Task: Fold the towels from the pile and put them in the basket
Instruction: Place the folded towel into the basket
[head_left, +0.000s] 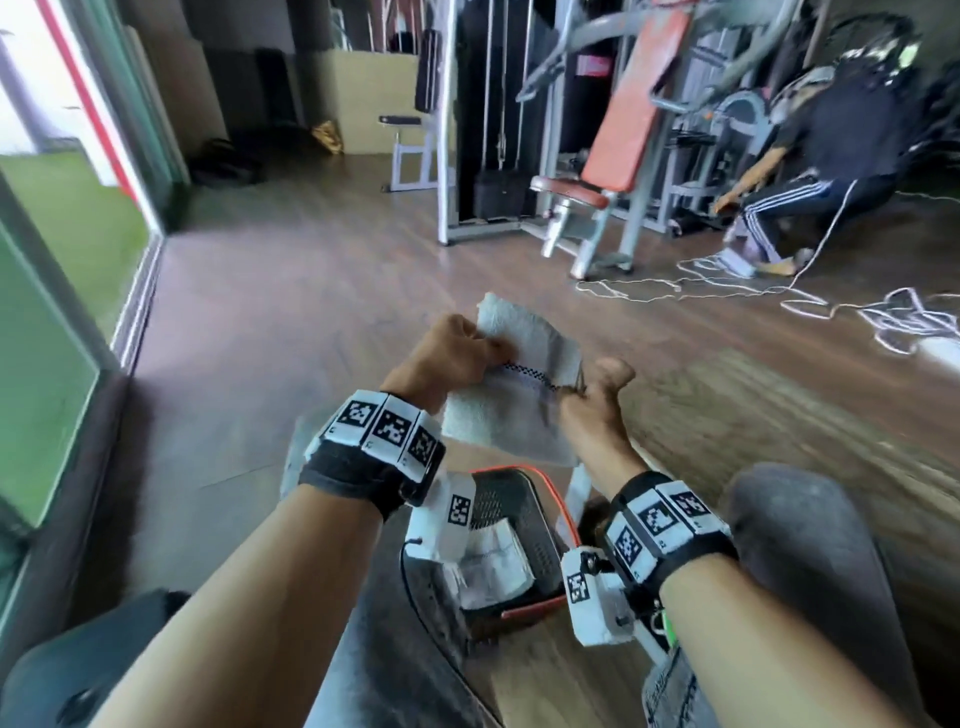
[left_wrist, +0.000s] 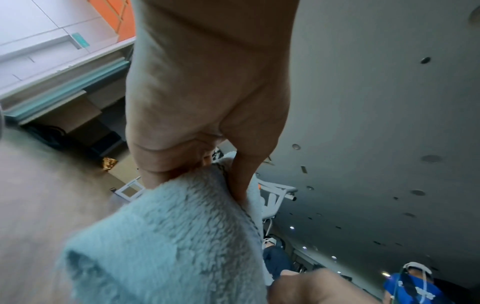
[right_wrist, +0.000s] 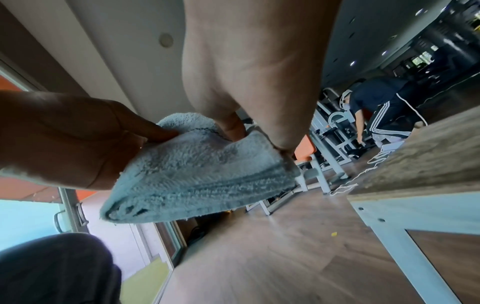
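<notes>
We had the towel (head_left: 511, 384) up in the middle of the head frame, held in the air over the floor (head_left: 291, 291), folded into a thick pad with a checked stripe across it. Our left hand (head_left: 447, 358) had a tight grip on its left edge, thumb and fingers (left_wrist: 240, 181) pinching the fabric. Our right hand (head_left: 592, 400) had its grip on the right edge, fingers curled under the fold and thumb up. The left hand (right_wrist: 78, 139) showed at the left of the right wrist frame, pinching the same towel (right_wrist: 197, 174).

Lower in the head frame, the basket (head_left: 535, 525) sat between our knees with a folded towel (head_left: 493, 566) already inside. Upper right, another person (head_left: 831, 156) crouched by the gym machine (head_left: 613, 145), white cable (head_left: 779, 296) on the floor.
</notes>
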